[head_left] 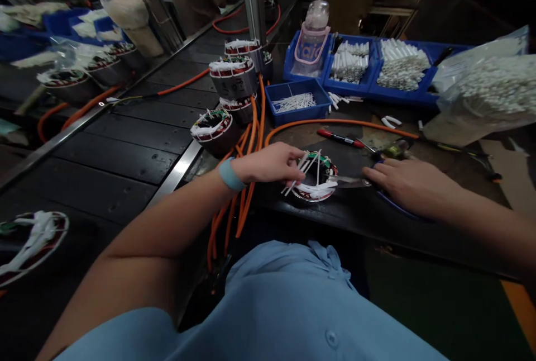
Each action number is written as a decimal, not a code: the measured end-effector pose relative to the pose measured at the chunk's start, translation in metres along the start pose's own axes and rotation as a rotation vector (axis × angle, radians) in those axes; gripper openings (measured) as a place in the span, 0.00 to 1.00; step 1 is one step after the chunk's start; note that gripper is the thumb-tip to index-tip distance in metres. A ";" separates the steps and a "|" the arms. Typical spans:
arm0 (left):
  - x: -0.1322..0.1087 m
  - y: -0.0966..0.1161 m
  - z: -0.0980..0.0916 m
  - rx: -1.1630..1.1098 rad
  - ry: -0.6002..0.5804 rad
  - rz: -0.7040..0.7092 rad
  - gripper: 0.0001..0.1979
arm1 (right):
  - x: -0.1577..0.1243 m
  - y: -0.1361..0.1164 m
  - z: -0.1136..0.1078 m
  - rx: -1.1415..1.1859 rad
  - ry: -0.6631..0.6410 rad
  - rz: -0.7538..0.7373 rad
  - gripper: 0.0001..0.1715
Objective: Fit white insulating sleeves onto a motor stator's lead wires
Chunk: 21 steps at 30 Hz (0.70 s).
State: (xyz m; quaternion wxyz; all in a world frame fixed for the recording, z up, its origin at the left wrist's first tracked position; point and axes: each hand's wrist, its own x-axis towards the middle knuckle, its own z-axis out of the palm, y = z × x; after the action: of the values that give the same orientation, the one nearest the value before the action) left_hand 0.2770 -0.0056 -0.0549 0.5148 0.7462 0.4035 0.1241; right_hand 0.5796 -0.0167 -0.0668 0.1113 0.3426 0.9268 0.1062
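Observation:
A motor stator (pixel 312 196) with white-wrapped windings sits on the dark bench in front of me. My left hand (pixel 281 162) is at its left rim, fingers pinched on several thin white cable ties (pixel 307 164). One more white strip stands up from the stator's ring. My right hand (pixel 402 182) is closed around the scissors (pixel 349 182), whose blades point left and reach the stator's right rim. Part of a blue handle shows below this hand; its fingers are partly hidden.
Behind are a blue tray (pixel 274 107) of thin white ties and blue bins (pixel 372 87) of white sleeves. A red marker (pixel 340 137) and orange cables (pixel 251 154) lie nearby. More stators (pixel 213 129) stand left by the conveyor (pixel 129 154). A bulging plastic bag (pixel 486 98) is at right.

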 end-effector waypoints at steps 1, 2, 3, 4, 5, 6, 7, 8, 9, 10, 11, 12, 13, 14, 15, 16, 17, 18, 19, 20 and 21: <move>0.007 0.004 0.004 0.008 -0.052 0.000 0.10 | -0.001 -0.004 -0.003 0.010 -0.014 -0.008 0.16; 0.013 0.007 0.009 0.006 -0.078 0.001 0.08 | 0.001 -0.008 -0.007 0.013 -0.030 -0.019 0.15; 0.019 0.010 0.012 -0.005 -0.090 0.002 0.07 | 0.004 -0.012 -0.011 0.011 -0.049 -0.035 0.13; 0.024 0.012 0.015 -0.022 -0.088 0.003 0.07 | 0.008 -0.016 -0.015 0.003 -0.067 -0.054 0.12; 0.027 0.014 0.018 -0.042 -0.076 0.002 0.07 | 0.012 -0.018 -0.018 -0.011 -0.082 -0.077 0.11; 0.027 0.014 0.019 -0.062 -0.059 -0.002 0.08 | 0.014 -0.019 -0.019 -0.029 -0.094 -0.096 0.10; 0.026 0.014 0.020 -0.092 -0.033 -0.008 0.08 | 0.016 -0.020 -0.019 -0.049 -0.104 -0.108 0.10; 0.022 0.014 0.020 -0.134 0.001 -0.019 0.08 | 0.016 -0.020 -0.018 -0.066 -0.111 -0.111 0.09; 0.017 0.013 0.020 -0.184 0.034 -0.030 0.08 | 0.015 -0.020 -0.016 -0.079 -0.113 -0.107 0.09; 0.010 0.012 0.019 -0.231 0.067 -0.038 0.08 | 0.014 -0.020 -0.013 -0.083 -0.110 -0.098 0.10; 0.003 0.011 0.019 -0.270 0.094 -0.040 0.08 | 0.013 -0.020 -0.010 -0.077 -0.102 -0.086 0.10; -0.004 0.009 0.018 -0.295 0.115 -0.037 0.09 | 0.013 -0.020 -0.008 -0.064 -0.091 -0.073 0.11; -0.011 0.007 0.017 -0.306 0.126 -0.031 0.10 | 0.013 -0.021 -0.007 -0.048 -0.079 -0.058 0.11; -0.016 0.006 0.016 -0.300 0.129 -0.022 0.11 | 0.015 -0.022 -0.008 -0.036 -0.070 -0.042 0.12; -0.021 0.004 0.015 -0.283 0.126 -0.014 0.11 | 0.018 -0.024 -0.009 -0.028 -0.065 -0.029 0.12; -0.024 0.003 0.014 -0.259 0.118 -0.008 0.12 | 0.022 -0.026 -0.012 -0.025 -0.065 -0.024 0.12; -0.026 0.002 0.013 -0.235 0.108 -0.003 0.12 | 0.026 -0.027 -0.014 -0.024 -0.069 -0.030 0.12; -0.028 0.001 0.013 -0.214 0.099 0.003 0.12 | 0.030 -0.029 -0.017 -0.024 -0.076 -0.044 0.11; -0.029 0.001 0.013 -0.199 0.089 0.009 0.13 | 0.033 -0.030 -0.019 -0.026 -0.082 -0.064 0.11; -0.029 0.001 0.013 -0.191 0.080 0.014 0.13 | 0.036 -0.031 -0.020 -0.027 -0.087 -0.087 0.11; -0.030 0.000 0.014 -0.190 0.076 0.018 0.13 | 0.038 -0.031 -0.021 -0.027 -0.091 -0.106 0.12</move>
State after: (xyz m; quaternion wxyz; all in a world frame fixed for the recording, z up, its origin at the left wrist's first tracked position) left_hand 0.2661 -0.0370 -0.0540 0.5663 0.6923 0.4025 0.1948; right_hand 0.5270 -0.0173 -0.0607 0.1633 0.2960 0.9361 0.0968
